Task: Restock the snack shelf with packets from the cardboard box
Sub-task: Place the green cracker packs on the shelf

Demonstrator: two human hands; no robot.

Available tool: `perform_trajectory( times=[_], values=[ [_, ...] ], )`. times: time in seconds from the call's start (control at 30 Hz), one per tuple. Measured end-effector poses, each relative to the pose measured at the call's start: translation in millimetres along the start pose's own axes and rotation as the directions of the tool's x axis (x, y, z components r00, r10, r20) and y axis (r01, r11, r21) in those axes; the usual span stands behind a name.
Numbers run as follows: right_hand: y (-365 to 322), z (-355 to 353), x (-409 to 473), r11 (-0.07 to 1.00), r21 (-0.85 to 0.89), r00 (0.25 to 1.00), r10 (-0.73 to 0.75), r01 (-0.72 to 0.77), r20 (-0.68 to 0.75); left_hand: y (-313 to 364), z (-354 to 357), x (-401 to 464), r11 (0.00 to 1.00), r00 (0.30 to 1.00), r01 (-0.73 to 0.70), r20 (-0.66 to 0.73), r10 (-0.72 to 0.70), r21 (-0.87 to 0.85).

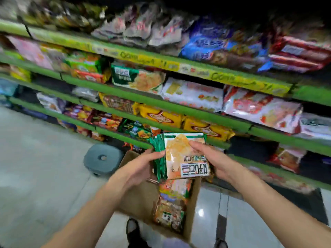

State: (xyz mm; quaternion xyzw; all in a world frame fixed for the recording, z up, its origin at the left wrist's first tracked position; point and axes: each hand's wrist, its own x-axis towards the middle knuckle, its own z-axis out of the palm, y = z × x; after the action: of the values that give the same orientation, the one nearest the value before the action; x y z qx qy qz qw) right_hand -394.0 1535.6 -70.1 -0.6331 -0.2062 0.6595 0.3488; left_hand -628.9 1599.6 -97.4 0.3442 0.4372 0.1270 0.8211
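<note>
At the far left, the pale tiled floor (pixel 35 158) runs up to the base of the snack shelf (pixel 161 102), whose green edges slant across the view from upper left to lower right. On the floor near the shelf's lowest edge sits a round grey stool (pixel 103 159) with a hole in its middle.

Just right of the stool, your left hand (pixel 141 165) grips the left edge of a stack of packets (pixel 182 156); your fingers curl under the green crimped ends and your thumb presses on top. The stack is held in the air directly above the cardboard box (pixel 141 199), in front of the shelf's lower tiers, and its top packet shows an orange snack picture and a white label with dark lettering, upside down to you.

Below the stack, the box stands open on the floor, its brown flap folded out toward the left, and more orange and green packets lie inside along its right wall.

Your right hand (pixel 213 158) holds the stack's right edge, thumb laid across the front of the top packet, the other fingers wrapped behind it and out of sight.

Further right, the shelf tiers carry yellow packets (pixel 206 127), white and red bags (pixel 259 106) and, on the upper tier, blue packets (pixel 207 43). All are blurred.
</note>
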Motion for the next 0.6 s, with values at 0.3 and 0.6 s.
perform_trajectory(
  times=[0.3,0.6],
  values=[
    [-55,-153,-142,0.972,-0.149,0.979,-0.161,0.179,0.125,22,194,-24,0.985,0.997,-0.06,-0.057,0.051,-0.161],
    [-78,-211,-198,0.948,-0.103,0.925,-0.265,0.302,0.273,43,291,-39,0.98,0.986,-0.159,-0.066,0.152,-0.118]
  ],
)
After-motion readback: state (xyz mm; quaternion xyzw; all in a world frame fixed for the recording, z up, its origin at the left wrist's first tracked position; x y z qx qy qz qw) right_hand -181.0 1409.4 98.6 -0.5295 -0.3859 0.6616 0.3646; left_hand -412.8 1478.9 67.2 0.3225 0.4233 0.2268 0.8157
